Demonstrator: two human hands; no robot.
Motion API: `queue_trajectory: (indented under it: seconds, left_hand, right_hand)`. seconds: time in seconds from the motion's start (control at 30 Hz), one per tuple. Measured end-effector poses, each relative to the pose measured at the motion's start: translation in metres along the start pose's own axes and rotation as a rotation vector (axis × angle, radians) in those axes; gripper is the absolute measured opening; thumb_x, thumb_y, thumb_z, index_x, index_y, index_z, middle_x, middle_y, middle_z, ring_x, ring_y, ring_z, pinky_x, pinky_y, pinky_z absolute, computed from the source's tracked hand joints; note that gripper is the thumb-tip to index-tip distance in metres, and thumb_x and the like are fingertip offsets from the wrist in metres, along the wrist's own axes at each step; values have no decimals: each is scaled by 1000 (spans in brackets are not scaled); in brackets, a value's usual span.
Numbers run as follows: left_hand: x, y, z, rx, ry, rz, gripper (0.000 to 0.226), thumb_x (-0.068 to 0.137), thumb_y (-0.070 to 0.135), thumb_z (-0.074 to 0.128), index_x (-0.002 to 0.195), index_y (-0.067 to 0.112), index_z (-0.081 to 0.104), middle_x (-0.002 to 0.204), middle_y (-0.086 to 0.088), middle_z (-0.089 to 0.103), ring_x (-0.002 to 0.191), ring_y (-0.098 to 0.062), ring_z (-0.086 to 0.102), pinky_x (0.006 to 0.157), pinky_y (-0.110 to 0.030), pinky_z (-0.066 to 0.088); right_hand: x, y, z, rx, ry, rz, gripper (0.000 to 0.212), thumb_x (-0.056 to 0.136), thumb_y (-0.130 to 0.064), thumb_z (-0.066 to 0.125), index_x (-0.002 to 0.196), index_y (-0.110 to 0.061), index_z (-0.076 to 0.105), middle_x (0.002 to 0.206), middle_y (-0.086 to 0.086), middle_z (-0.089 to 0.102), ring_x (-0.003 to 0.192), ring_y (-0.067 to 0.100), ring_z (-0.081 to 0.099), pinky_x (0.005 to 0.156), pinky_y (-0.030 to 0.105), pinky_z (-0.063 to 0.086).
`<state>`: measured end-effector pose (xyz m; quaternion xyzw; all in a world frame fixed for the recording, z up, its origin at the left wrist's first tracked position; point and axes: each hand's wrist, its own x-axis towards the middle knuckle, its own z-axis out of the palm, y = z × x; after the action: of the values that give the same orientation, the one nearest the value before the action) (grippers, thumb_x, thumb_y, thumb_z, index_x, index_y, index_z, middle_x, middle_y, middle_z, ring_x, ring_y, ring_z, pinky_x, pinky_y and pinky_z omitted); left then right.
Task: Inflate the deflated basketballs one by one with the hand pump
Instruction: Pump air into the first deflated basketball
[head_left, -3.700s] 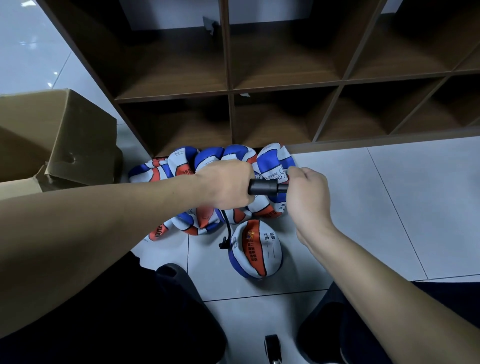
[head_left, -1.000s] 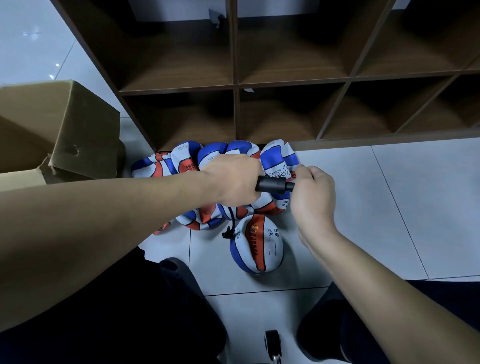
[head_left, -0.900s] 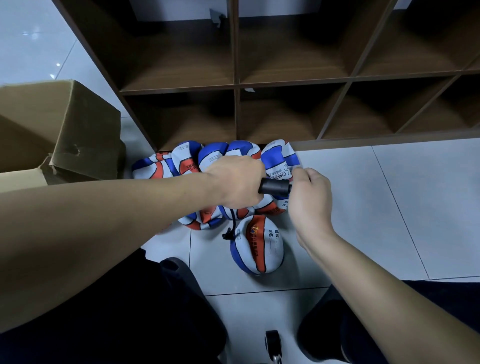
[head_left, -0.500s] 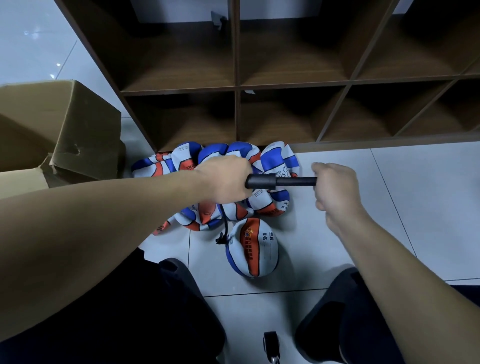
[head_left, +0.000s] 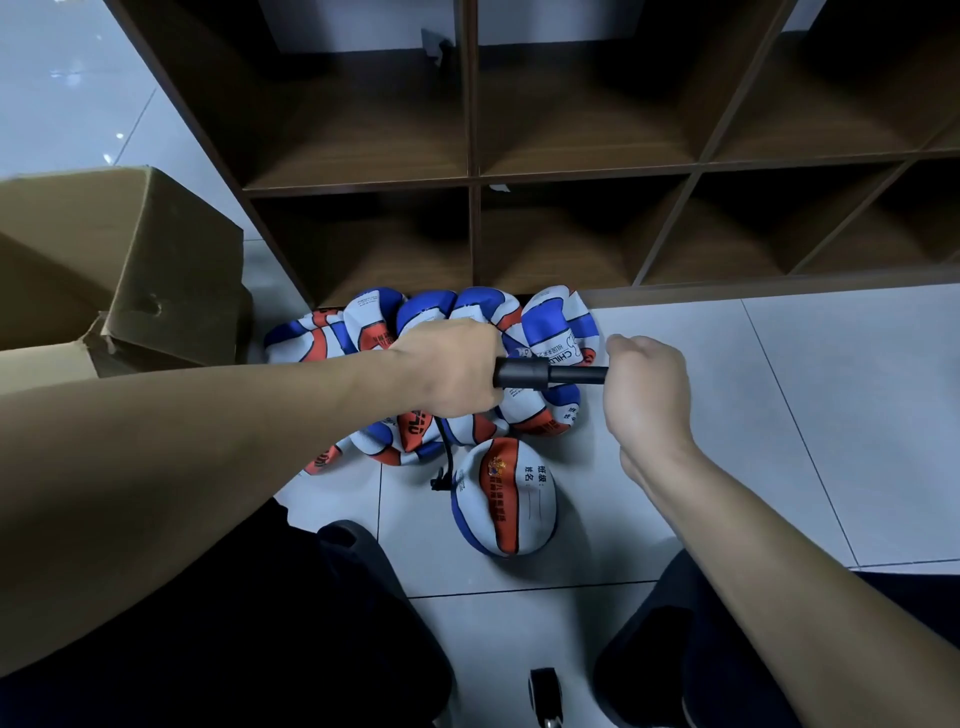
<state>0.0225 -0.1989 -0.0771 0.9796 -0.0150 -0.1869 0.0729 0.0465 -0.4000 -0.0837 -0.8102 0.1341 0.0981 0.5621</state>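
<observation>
Basketballs, deflated, lie crumpled in a heap on the tiled floor, against the foot of the wooden shelf; none looks pumped up, so nearly the whole task seems left. At far left a cardboard box stands close beside the heap. The left hand has its fingers curled round the barrel of the hand pump, held level above the heap. From under that hand a thin black hose drops to the one ball in work, which lies apart from the heap, nearer the person, and looks part-filled yet not firm. The pump rod is drawn partway out, and the right hand is closed about its handle, which the fist hides. To the right the floor gives the stroke room along the shelf's bottom edge; the box and the person's dark-clothed legs hem in the left and near sides.
</observation>
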Motion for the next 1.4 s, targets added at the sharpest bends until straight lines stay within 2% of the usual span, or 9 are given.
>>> queue_trajectory:
  seconds: [0.17, 0.57, 0.67, 0.77, 0.9, 1.0, 1.1, 1.3, 1.4]
  left_hand:
    - [1, 7, -3, 21, 35, 28, 18, 91, 38, 67, 80, 24, 63, 71, 0, 64, 64, -21, 62, 55, -29, 42]
    - [9, 15, 2, 0, 58, 109, 20, 89, 37, 63, 75, 23, 63, 66, 1, 64, 61, -23, 63, 52, -33, 49]
    - [10, 8, 3, -36, 36, 115, 21, 89, 36, 62, 74, 21, 65, 62, 1, 62, 56, -22, 58, 52, -35, 49]
    - [8, -5, 2, -12, 1, 93, 27, 94, 42, 62, 75, 22, 65, 62, 1, 61, 56, -22, 59, 53, -35, 49]
    - [4, -30, -3, -62, -70, 75, 43, 98, 63, 65, 74, 27, 63, 63, 1, 63, 56, -18, 59, 56, -36, 47]
    - [4, -25, -2, -27, -29, 79, 43, 101, 61, 62, 73, 29, 59, 63, 4, 59, 57, -16, 57, 55, -33, 44]
    - [4, -13, -2, -14, 13, 65, 40, 103, 52, 61, 71, 27, 58, 63, 5, 54, 57, -16, 54, 53, -31, 35]
    - [4, -4, 0, 21, 10, 63, 36, 101, 51, 59, 77, 26, 65, 66, 4, 62, 58, -18, 59, 53, -29, 40]
    - [4, 1, 2, 24, 28, 69, 34, 100, 49, 60, 76, 25, 64, 66, 3, 61, 61, -19, 60, 54, -30, 41]
  right_hand:
    - [-7, -2, 7, 25, -11, -61, 44, 101, -16, 51, 66, -21, 26, 45, -12, 24, 49, 12, 21, 55, 35, 19]
    - [0, 5, 13, -13, -102, -27, 34, 101, -31, 59, 71, -18, 47, 57, -8, 41, 61, 22, 37, 60, 33, 32]
    - [6, 2, 3, -11, -107, 30, 36, 99, -24, 59, 68, -21, 40, 50, -10, 32, 52, 19, 30, 52, 29, 24]
    - [16, -1, -14, -1, -28, 81, 34, 88, -19, 58, 65, -24, 33, 56, -4, 25, 61, 24, 22, 57, 36, 16]
    - [30, 1, -32, 28, 45, 193, 17, 86, -23, 59, 79, -20, 44, 70, 6, 26, 62, 25, 20, 53, 36, 15]
    - [31, 5, -28, 55, 62, 167, 14, 90, -22, 58, 83, -16, 48, 75, 9, 27, 68, 28, 23, 56, 39, 17]
    - [23, 5, -16, 63, 75, 94, 19, 89, -20, 55, 75, -17, 42, 69, 3, 26, 73, 28, 23, 63, 45, 20]
    - [3, 12, 5, 83, 29, 57, 39, 100, -16, 51, 68, -19, 30, 43, -13, 27, 55, 20, 26, 52, 30, 25]
    - [-3, 10, 10, 57, 16, 21, 41, 100, -17, 51, 66, -20, 28, 43, -12, 27, 58, 22, 26, 57, 34, 21]
